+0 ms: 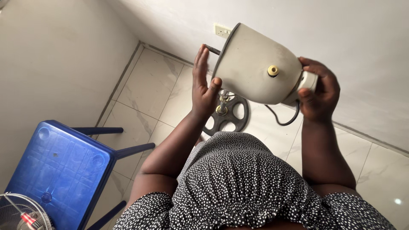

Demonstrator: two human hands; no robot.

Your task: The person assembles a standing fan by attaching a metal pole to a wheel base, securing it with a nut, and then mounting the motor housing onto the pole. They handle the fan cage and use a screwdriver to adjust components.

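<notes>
A beige fan motor housing [253,64] with a small brass knob on its back is held up in front of me, above the fan's round dark base [228,115] and metal pole on the floor. My left hand [203,83] rests flat against the housing's front rim, thumb on the casing. My right hand [317,87] is wrapped around the white rear end of the housing. A black cord [283,119] hangs from the housing's underside.
A blue plastic table [59,168] stands at the lower left with a wire fan guard [23,213] and a red-handled tool on it. A wall socket [222,30] sits low on the white wall behind. The floor is pale marble tile.
</notes>
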